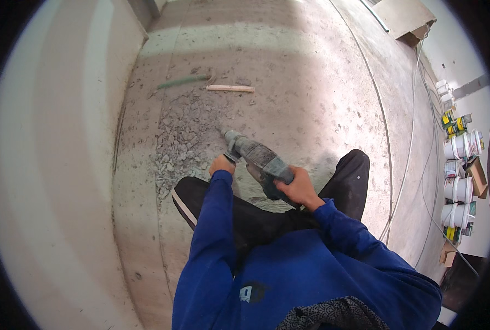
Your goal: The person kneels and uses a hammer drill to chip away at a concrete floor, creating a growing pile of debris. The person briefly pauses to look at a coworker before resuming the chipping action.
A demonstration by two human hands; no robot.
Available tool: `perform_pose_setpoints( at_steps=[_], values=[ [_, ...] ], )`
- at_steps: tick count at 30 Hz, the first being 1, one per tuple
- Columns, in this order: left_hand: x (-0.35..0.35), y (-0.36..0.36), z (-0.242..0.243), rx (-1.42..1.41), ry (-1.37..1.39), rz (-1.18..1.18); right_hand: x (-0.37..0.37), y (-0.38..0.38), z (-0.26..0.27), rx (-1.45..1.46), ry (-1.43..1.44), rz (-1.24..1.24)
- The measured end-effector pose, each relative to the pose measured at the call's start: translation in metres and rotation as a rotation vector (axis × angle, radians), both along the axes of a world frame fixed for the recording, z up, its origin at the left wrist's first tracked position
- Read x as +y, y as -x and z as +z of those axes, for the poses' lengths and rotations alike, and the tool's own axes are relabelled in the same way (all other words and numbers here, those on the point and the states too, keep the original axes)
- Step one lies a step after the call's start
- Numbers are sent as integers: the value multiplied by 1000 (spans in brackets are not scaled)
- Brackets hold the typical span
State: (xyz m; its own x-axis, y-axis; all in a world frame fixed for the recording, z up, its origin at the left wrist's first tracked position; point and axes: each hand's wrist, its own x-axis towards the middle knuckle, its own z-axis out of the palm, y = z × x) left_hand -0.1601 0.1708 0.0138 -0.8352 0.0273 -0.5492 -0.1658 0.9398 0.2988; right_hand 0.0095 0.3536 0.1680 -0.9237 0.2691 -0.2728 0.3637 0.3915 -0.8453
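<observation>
A dusty rotary hammer (261, 156) slants across the floor before me, its nose pointing up and left. My right hand (298, 185) grips its rear handle. Around the side handle near the front, my left hand (222, 166) is closed. The bit's tip sits at the right edge of a patch of broken concrete rubble (183, 136); whether it touches the floor I cannot tell. Beyond the rubble lie a green tube (183, 81) and a short pale strip (230, 88), perhaps wood.
A wall (63, 144) rises on the left. Long cables (410, 123) run along the floor at right. White buckets (457, 189), yellow-and-green containers (455, 123) and an open cardboard box (476, 177) line the far right wall. A board-like box (406, 18) stands at upper right.
</observation>
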Motion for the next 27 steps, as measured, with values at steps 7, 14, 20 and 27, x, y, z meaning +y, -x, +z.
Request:
perform_pose_setpoints(
  at_steps=[7,14,20,27],
  values=[
    [2,6,-19,-46,50,31,-12,2,-2,80,-110,57],
    [0,4,-22,-25,37,4,-12,-17,-38,124,-71,21],
    [-2,-9,-12,91,50,10,-1,-26,-43,103,98,-27],
    [8,-14,8,106,-156,21,15,-23,24,124,-11,152]
  ],
)
